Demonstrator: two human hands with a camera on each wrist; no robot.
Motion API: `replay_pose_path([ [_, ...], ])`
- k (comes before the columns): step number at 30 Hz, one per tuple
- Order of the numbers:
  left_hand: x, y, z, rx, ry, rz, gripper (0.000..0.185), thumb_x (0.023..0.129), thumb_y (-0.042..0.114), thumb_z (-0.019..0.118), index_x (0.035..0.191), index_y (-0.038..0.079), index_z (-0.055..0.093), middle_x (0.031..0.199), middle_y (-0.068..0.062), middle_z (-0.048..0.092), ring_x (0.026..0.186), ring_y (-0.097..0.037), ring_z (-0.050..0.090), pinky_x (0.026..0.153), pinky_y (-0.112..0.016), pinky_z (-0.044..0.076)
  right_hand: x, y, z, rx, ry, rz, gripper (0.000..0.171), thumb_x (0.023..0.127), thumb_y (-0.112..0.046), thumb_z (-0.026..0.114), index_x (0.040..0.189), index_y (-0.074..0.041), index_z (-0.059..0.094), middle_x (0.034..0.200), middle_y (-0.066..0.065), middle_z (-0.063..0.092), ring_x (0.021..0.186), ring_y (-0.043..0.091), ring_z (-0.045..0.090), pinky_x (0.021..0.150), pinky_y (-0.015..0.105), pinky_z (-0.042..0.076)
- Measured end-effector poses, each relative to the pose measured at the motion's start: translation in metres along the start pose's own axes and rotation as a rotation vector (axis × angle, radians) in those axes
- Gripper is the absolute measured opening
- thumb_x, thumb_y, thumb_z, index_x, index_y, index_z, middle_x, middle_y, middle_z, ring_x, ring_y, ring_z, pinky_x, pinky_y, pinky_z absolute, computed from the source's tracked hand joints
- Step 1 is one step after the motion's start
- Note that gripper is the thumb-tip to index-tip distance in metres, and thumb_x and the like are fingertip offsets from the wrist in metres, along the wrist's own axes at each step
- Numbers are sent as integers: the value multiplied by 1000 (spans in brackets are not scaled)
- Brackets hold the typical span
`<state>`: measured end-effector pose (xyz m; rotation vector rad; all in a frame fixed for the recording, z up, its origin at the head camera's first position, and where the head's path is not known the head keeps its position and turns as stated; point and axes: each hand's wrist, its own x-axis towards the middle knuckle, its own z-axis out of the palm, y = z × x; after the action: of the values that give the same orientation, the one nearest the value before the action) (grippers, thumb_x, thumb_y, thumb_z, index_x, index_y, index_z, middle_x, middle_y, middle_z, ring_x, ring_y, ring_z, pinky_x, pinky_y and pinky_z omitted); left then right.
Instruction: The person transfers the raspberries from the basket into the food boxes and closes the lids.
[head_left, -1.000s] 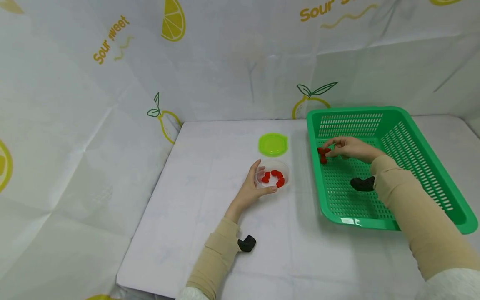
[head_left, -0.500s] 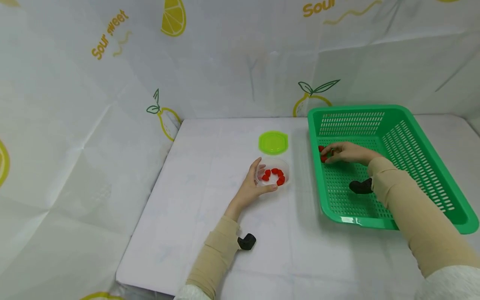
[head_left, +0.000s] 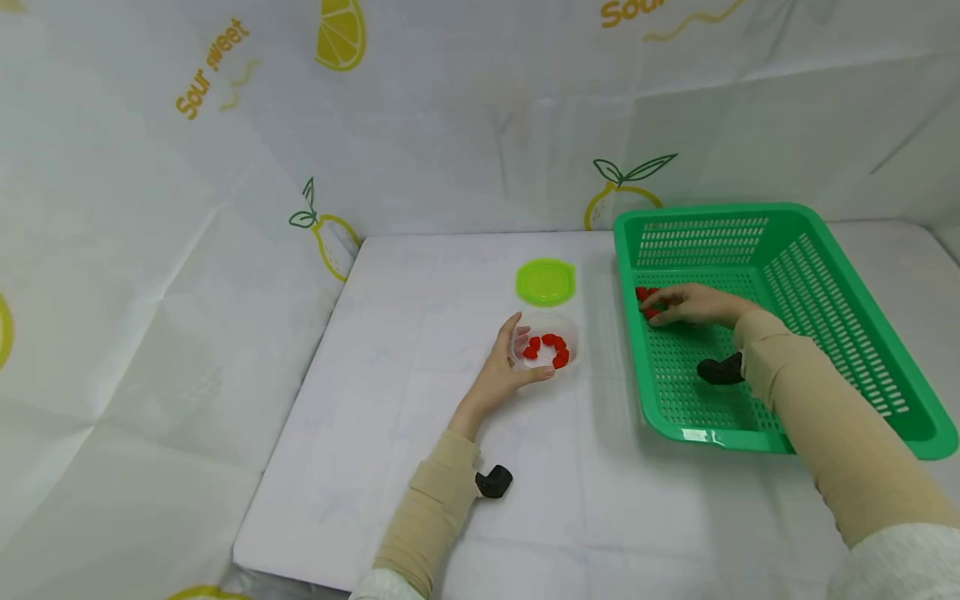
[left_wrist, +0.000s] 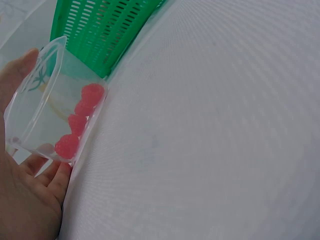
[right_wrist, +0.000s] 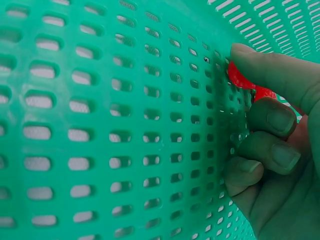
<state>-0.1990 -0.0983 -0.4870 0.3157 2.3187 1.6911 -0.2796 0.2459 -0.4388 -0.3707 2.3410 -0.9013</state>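
Observation:
A clear plastic container point(head_left: 546, 347) point(left_wrist: 47, 107) with several red berries point(head_left: 551, 350) point(left_wrist: 80, 120) stands on the white table. My left hand point(head_left: 506, 371) point(left_wrist: 22, 195) grips it from the left side, thumb and fingers curled round its wall. My right hand point(head_left: 686, 304) point(right_wrist: 272, 150) reaches into the green basket point(head_left: 840, 333) point(right_wrist: 100, 120) near its far left corner. Its fingers curl round red berries point(head_left: 645, 300) point(right_wrist: 240, 80) lying on the basket floor.
A green lid point(head_left: 546, 282) lies on the table just behind the container. A black wrist camera mount point(head_left: 718, 369) hangs under my right forearm inside the basket; another point(head_left: 492, 482) sits under my left forearm. Lemon-print sheeting walls the table on the back and left.
My right hand has dropped from a raised pinch above the red berries down onto them on the basket floor, fingers closing over them. The left hand and container have stayed put.

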Motion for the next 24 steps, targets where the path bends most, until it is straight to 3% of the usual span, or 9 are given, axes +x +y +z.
replay_pose_path([
  [5,0,-1,0,2,1,0,95,75,33,77,146,37,14,146,6,36,137,-14,31,113,-45,28,-1,-3,0,11,0,6,52,90,-32,60,133,-6,47,146,31,24,129,49,28,99,64,31],
  [7,0,-1,-1,2,-1,1,94,76,33,76,146,38,13,146,6,35,138,-15,30,114,-47,27,-2,-3,0,19,-1,7,50,91,-29,59,133,-5,47,145,30,26,124,44,33,93,56,39],
  [11,-1,1,-1,-1,-6,0,94,76,34,75,146,36,13,147,5,34,138,-16,29,113,-49,26,-3,-3,-1,38,-3,11,44,93,-21,55,133,-4,47,139,25,35,91,25,42,71,34,38],
  [14,-1,2,-1,-7,-5,-7,94,76,34,76,146,37,13,147,6,34,138,-15,30,114,-48,26,-3,-4,-2,45,-1,19,42,93,-19,54,132,-4,47,130,20,42,71,17,35,62,30,34],
  [17,-1,2,-1,-11,0,-9,95,75,34,76,146,37,14,147,7,35,137,-14,30,113,-47,27,-3,-4,-1,25,6,20,42,93,-23,55,130,-4,48,126,22,44,73,17,37,63,30,35],
  [19,0,1,-1,-15,2,-11,96,75,34,77,147,37,14,147,7,35,137,-14,30,113,-47,27,-3,-3,-1,6,13,11,43,93,-25,55,129,-3,49,128,23,43,84,20,38,67,30,35],
  [21,0,0,-1,-13,3,-9,96,75,34,77,147,36,13,147,7,35,137,-14,31,113,-47,27,-2,-2,-1,0,16,8,42,92,-25,57,127,-3,50,115,21,49,84,20,39,66,30,35],
  [24,0,-1,0,-11,3,-10,97,75,34,77,147,34,13,146,8,35,137,-14,31,113,-47,28,-2,-1,-2,15,8,12,41,91,-22,59,126,-2,49,88,10,51,70,15,39,62,29,35],
])
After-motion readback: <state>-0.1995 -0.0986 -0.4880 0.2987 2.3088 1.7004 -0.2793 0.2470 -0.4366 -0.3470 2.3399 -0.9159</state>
